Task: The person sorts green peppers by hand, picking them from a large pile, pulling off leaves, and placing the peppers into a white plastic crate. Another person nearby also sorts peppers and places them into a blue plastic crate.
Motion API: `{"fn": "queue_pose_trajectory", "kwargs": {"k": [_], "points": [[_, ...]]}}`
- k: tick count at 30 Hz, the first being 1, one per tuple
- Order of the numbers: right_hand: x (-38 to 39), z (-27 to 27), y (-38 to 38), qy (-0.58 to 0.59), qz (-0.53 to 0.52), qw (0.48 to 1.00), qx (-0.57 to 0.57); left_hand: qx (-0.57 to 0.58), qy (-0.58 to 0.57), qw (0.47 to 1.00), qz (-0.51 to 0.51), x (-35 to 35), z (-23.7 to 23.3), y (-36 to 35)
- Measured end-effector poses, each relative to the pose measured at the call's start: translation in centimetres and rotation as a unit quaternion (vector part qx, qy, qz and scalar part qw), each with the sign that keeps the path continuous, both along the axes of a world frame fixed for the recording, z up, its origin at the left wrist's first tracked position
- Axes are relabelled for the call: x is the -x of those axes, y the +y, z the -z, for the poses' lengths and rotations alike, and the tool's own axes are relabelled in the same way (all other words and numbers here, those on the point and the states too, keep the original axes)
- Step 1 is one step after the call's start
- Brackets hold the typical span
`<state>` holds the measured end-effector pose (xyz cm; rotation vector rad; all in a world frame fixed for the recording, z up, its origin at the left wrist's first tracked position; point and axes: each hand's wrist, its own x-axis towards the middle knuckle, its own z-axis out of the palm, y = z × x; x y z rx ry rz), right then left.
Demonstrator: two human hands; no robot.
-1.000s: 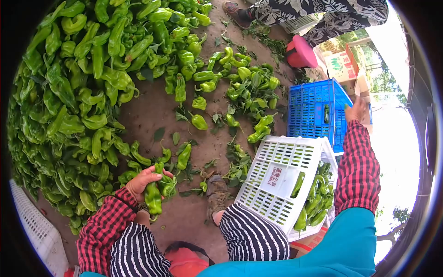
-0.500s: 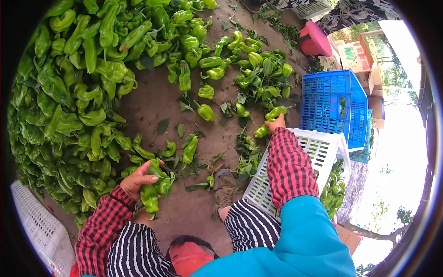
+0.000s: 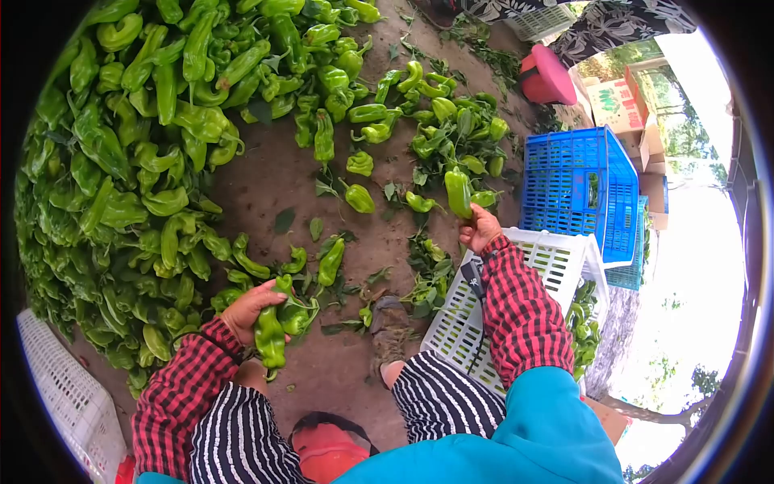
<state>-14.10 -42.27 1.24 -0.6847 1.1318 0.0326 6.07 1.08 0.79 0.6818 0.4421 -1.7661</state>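
My left hand (image 3: 248,313) is closed on green peppers (image 3: 270,335) at lower left, over bare ground beside the big heap. One pepper hangs downward from the fingers and another, with a stem, shows behind it. On the right, my right hand (image 3: 482,229) pinches a single green pepper (image 3: 457,192) by its lower end, so it points up. That hand is just past the corner of a white slotted crate (image 3: 451,327), near a small pile of peppers and leaves (image 3: 463,133). A dark strap (image 3: 472,279) with a white mark dangles by the right wrist.
A large heap of green peppers (image 3: 121,202) fills the left. Blue crates (image 3: 568,181) stand beyond the white one, with cardboard boxes (image 3: 621,105) and a pink-red bucket (image 3: 544,77) behind. Another white crate (image 3: 68,387) sits at lower left. A person's patterned clothing (image 3: 621,28) shows at top right.
My right hand has drawn back slightly from the small pile and turned up, now holding one pepper upright. The dark strap has come into view. My left hand's peppers have turned a little.
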Motion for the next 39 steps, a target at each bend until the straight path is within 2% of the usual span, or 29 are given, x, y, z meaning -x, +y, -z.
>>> {"fn": "queue_pose_trajectory", "kwargs": {"k": [1,3,4,5,7,9,11,13,15,16,17,18,20,21,22,23,24,25,26,27,28,29,30,31,32,34,35,36,39], "points": [[0.3,0.6,0.4,-0.001,-0.001,1.0,-0.004,-0.002,-0.009,1.0,-0.006,0.2,-0.1,-0.1],[-1.6,-0.8,4.3,-0.087,0.066,0.994,-0.007,-0.032,-0.023,0.999,-0.02,0.5,-0.3,-0.3],[-2.1,-1.0,5.3,-0.162,0.01,0.987,-0.011,-0.038,-0.013,0.999,-0.033,0.6,0.0,-0.2],[-2.5,-0.9,6.6,-0.144,0.072,0.987,-0.014,-0.044,-0.003,0.998,-0.048,0.8,0.3,-0.1],[-3.3,-0.5,9.1,-0.206,0.01,0.978,0.037,-0.037,-0.007,0.997,-0.065,0.9,-0.1,-0.3],[-5.0,-2.0,12.3,-0.186,-0.076,0.98,0.01,-0.028,0.001,0.997,-0.078,1.1,0.0,-0.1],[-6.4,-2.4,14.4,-0.152,-0.231,0.959,-0.066,-0.014,0.04,0.994,-0.099,1.2,0.3,-0.1],[-8.2,-4.3,19.5,-0.074,-0.384,0.92,0.011,-0.01,0.038,0.993,-0.111,1.6,0.3,-0.4],[-7.9,-2.3,24.1,-0.192,-0.381,0.894,0.135,-0.042,0.003,0.989,-0.141,2.0,-0.5,-0.9],[-8.2,-2.4,25.1,-0.19,-0.382,0.895,0.134,-0.04,-0.021,0.991,-0.127,2.3,-0.4,-1.1],[-8.6,-2.8,25.8,-0.175,-0.327,0.926,0.072,-0.04,-0.021,0.991,-0.127,2.2,-0.8,-1.3],[-8.8,-3.0,26.2,-0.158,-0.27,0.95,0.009,-0.039,-0.091,0.993,-0.06,1.9,-1.3,-1.3],[-9.0,-2.7,25.2,-0.156,-0.276,0.948,0.0,-0.054,-0.234,0.969,0.062,1.1,-2.0,-1.2],[-9.0,-2.7,24.4,-0.152,-0.281,0.948,-0.009,-0.056,-0.233,0.969,0.061,0.9,-1.8,-0.9],[-9.0,-2.8,23.6,-0.139,-0.335,0.932,0.025,-0.056,-0.292,0.951,0.086,0.6,-1.5,-0.3],[-8.1,-2.0,22.6,-0.14,-0.335,0.931,0.024,-0.055,-0.351,0.928,0.111,0.2,-1.3,0.1],[-6.9,-0.3,21.5,-0.136,-0.467,0.866,0.115,-0.116,-0.315,0.941,0.036,-0.7,-1.6,0.2],[-6.0,0.9,20.5,-0.128,-0.584,0.775,0.205,-0.163,-0.286,0.942,-0.073,-1.7,-0.9,1.0],[-5.1,1.3,19.7,-0.129,-0.584,0.774,0.206,-0.177,-0.188,0.935,-0.244,-2.6,-0.6,1.5],[-4.2,1.3,19.2,-0.067,-0.638,0.742,0.195,-0.167,-0.143,0.901,-0.373,-3.6,0.4,2.3],[-3.4,1.4,19.1,-0.003,-0.688,0.703,0.182,-0.151,-0.127,0.888,-0.416,-4.5,1.3,3.3],[-3.0,1.3,19.6,-0.003,-0.689,0.702,0.181,-0.134,-0.111,0.872,-0.457,-5.0,1.5,3.8],[-2.8,1.2,20.5,-0.014,-0.648,0.748,0.143,-0.134,-0.11,0.872,-0.458,-4.8,0.0,2.9],[-2.8,1.2,21.3,-0.023,-0.603,0.791,0.102,-0.155,-0.236,0.912,-0.297,-4.1,-1.4,1.8],[-3.0,1.4,22.2,-0.022,-0.601,0.793,0.1,-0.168,-0.351,0.913,-0.121,-3.2,-2.6,0.7],[-4.0,1.9,23.9,-0.032,-0.638,0.769,0.029,0.004,-0.428,0.899,0.094,0.3,1.8,0.5],[-4.5,2.1,24.6,-0.039,-0.656,0.753,-0.008,0.077,-0.462,0.841,0.27,0.9,2.3,0.5],[-4.8,2.7,25.0,-0.044,-0.658,0.752,-0.009,0.093,-0.468,0.799,0.366,1.8,2.8,0.6],[-5.0,6.5,26.0,0.018,-0.724,0.662,0.193,0.071,-0.451,0.782,0.424,3.0,3.7,1.8]]}}
